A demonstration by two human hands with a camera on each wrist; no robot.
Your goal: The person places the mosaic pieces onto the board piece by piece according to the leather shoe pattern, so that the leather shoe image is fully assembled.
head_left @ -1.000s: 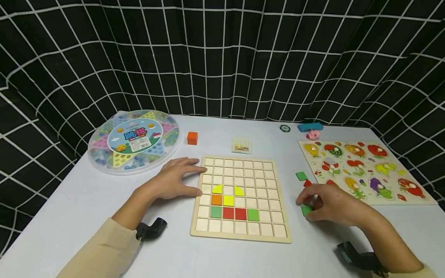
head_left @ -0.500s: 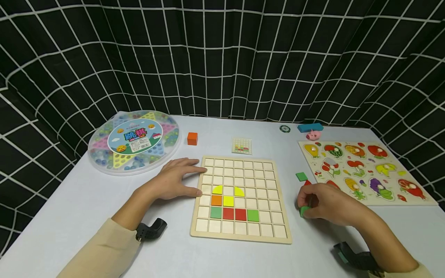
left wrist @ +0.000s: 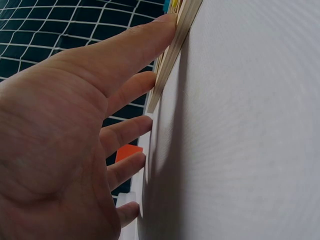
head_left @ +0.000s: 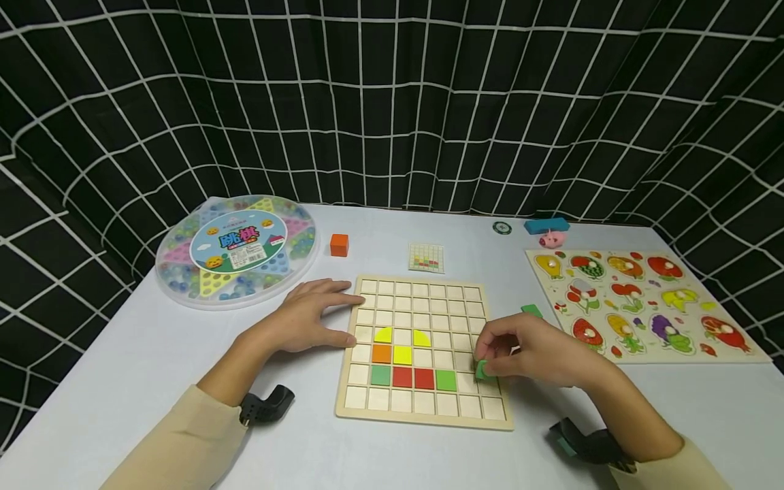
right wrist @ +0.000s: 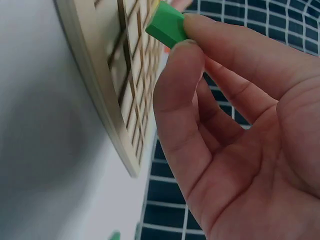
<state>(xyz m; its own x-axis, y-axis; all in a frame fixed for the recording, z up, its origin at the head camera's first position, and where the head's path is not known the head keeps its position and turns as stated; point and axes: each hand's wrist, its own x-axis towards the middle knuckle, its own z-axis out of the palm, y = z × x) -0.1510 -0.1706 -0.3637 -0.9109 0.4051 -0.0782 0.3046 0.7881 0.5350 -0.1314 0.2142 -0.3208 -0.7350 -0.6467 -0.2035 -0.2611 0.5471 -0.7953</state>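
Observation:
A wooden grid board lies mid-table with flat coloured pieces in some cells. Red squares sit in one row between green ones. Above them are an orange square, a yellow square and two yellow quarter-round pieces. My left hand rests with spread fingers at the board's left edge, thumb and index finger touching it. Between thumb and index finger, my right hand pinches a green tile, held over the right side of the board, tilted.
Another green tile lies right of the board, partly behind my right hand. A small pattern card and an orange cube lie beyond the board. A round marble-game box stands left; a fruit puzzle board lies right.
My right hand has picked up the green tile from the table and carried it left to over the board's right side. My left hand has stayed in place.

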